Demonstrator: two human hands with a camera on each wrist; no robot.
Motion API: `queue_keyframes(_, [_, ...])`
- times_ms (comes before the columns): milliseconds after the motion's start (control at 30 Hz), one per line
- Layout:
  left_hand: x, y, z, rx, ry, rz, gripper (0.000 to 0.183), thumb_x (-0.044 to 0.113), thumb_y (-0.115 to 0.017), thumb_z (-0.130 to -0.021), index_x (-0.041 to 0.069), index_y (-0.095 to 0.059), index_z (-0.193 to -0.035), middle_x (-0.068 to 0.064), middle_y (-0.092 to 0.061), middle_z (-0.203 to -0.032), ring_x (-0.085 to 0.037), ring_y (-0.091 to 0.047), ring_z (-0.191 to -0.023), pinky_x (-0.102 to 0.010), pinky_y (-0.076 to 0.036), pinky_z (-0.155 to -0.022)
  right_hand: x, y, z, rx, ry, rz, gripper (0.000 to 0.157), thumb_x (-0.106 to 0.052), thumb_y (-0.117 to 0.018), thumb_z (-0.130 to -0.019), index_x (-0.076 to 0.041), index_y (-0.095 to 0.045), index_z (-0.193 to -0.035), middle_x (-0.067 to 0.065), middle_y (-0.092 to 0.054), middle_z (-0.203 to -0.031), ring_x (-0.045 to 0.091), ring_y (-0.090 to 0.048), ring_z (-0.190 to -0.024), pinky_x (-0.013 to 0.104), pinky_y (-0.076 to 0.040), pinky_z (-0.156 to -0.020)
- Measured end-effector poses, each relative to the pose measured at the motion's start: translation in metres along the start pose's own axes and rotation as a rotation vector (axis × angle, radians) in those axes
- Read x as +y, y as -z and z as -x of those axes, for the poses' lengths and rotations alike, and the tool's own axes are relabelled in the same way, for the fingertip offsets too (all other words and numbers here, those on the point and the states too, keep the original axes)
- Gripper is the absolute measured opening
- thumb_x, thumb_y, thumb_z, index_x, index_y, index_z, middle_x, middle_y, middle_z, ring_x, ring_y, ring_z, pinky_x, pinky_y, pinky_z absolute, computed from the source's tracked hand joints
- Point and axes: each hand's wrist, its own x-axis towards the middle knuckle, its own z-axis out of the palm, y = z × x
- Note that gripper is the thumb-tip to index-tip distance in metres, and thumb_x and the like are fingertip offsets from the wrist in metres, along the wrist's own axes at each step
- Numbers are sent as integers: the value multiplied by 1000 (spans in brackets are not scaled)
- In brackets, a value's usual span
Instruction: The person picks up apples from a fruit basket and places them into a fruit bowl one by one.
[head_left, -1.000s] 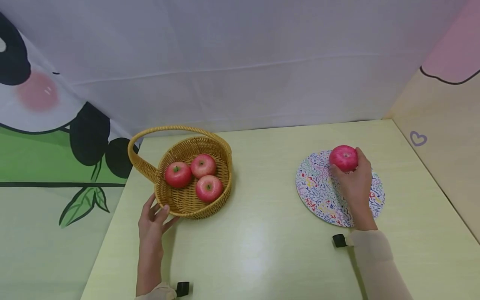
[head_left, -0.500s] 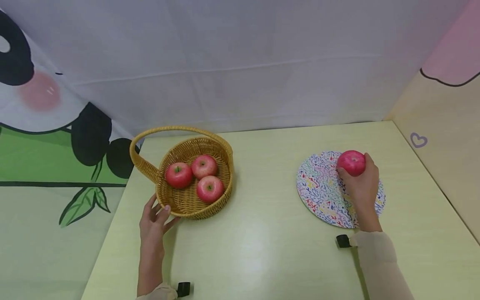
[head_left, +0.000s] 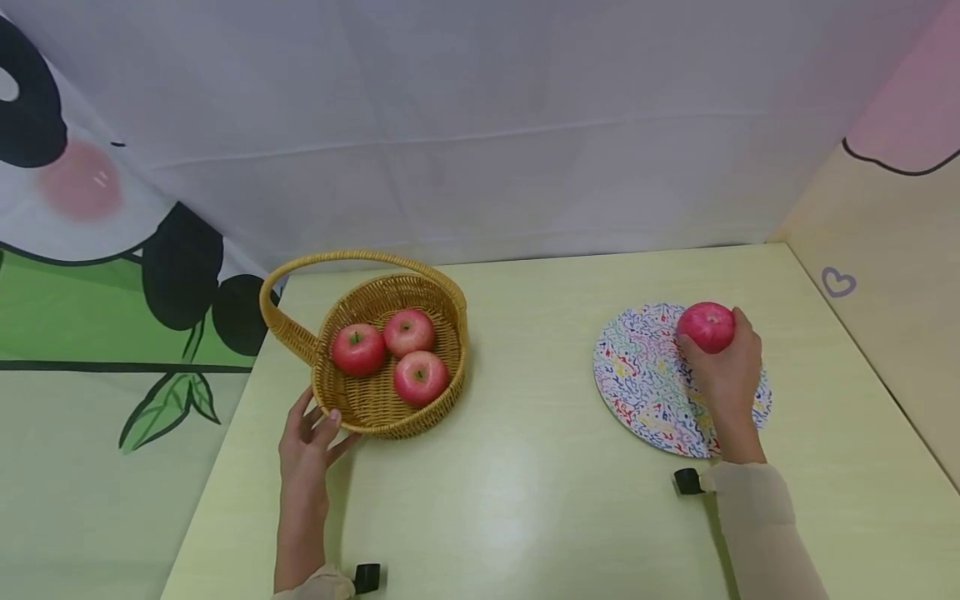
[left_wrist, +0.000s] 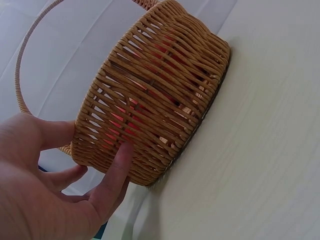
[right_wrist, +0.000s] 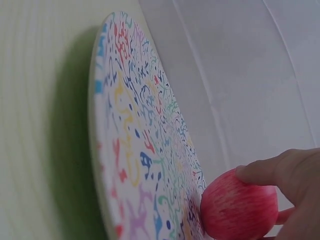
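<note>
Red apple (head_left: 706,327) in my clasping right grip (head_left: 726,368), left grip (head_left: 306,450) pinching the basket (head_left: 408,427): likely placing, calling for gentle release onto the plate (head_left: 637,375).

At its bottom edge, the head view cuts off the near edge of the table (head_left: 517,500) and 2 sleeves (head_left: 757,517). Toward the table's right edge, the right hand (head_left: 727,371) hides part of the patterned disc (head_left: 637,383). Left wrist view: weave obscures the apples inside the basket (left_wrist: 155,95); handle (left_wrist: 18,80) cropped at top.
</note>
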Motion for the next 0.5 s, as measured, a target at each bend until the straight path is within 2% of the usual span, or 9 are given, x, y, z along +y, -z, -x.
queue_keyframes(500, [0,0,0,3,4,4,66,27,-57,-108,35,-26,-165,-6,-42,-153,-15,-56,-125,-23,-63,-85,-3,2,-2,-9,-27,4,95,-22,-77,-95,-17,-16,-168,19,-30,-168,40,-31,-155,65,-48,-112])
